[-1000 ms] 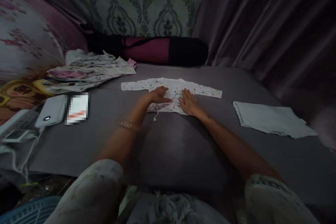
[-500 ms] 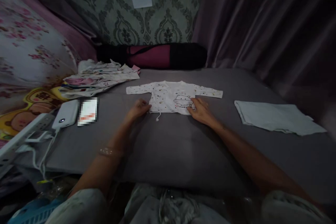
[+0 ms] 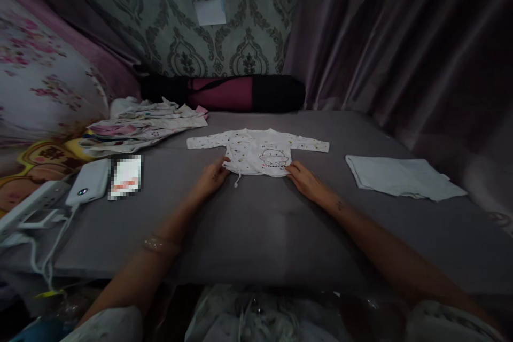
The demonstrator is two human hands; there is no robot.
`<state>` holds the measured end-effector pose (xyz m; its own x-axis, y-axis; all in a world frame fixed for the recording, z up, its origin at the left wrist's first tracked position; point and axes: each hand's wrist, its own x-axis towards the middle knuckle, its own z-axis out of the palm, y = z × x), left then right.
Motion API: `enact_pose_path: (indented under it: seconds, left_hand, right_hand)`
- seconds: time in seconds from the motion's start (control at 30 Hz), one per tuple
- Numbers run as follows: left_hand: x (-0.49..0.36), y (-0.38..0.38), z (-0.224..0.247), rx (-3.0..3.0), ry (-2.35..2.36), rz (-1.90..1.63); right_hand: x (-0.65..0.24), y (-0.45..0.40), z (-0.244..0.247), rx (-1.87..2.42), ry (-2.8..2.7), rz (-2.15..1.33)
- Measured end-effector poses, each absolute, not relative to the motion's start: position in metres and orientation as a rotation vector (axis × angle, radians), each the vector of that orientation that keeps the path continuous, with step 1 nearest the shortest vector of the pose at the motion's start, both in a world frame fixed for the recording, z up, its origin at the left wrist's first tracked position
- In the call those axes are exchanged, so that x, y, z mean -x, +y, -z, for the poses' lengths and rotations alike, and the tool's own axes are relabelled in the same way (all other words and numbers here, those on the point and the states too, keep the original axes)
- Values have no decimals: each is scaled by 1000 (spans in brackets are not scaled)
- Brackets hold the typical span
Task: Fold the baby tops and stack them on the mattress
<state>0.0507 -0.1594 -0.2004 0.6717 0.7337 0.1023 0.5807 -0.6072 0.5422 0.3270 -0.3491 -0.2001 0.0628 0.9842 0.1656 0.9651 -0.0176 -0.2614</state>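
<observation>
A small white wrap-front baby shirt (image 3: 256, 154) lies spread flat, with both sleeves stretched out sideways. Small prints dot its left side and sleeves, a cartoon animal face marks the lower right front, and a thin tie hangs below the hem at left. My left hand (image 3: 213, 176) pinches the shirt's lower left corner, fingers closed. At the lower right corner, my right hand (image 3: 305, 178) grips the hem between thumb and fingers.
The shirt rests on a grey-covered surface (image 3: 256, 235). To the right lies a folded pale cloth (image 3: 403, 177); at back left, piled baby clothes (image 3: 140, 125). A power bank (image 3: 88, 180), a power strip (image 3: 36, 200) and cables sit at left. A black-and-maroon bag (image 3: 222, 93) lines the back.
My right hand has slid from the shirt's printed front down to its lower right corner. My left hand remains at the lower left corner. The whole view has shifted slightly.
</observation>
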Motion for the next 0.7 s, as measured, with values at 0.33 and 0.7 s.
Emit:
enact_pose_path:
  seconds: [0.33,0.7]
  left_hand:
    - [-57,-160,195,-2760,837,-445]
    - [-40,-148,186,-2854,652,-107]
  right_hand:
    - [-319,-346,189,2119,-2189,112]
    - [-328,-345,184,2082,-2340,124]
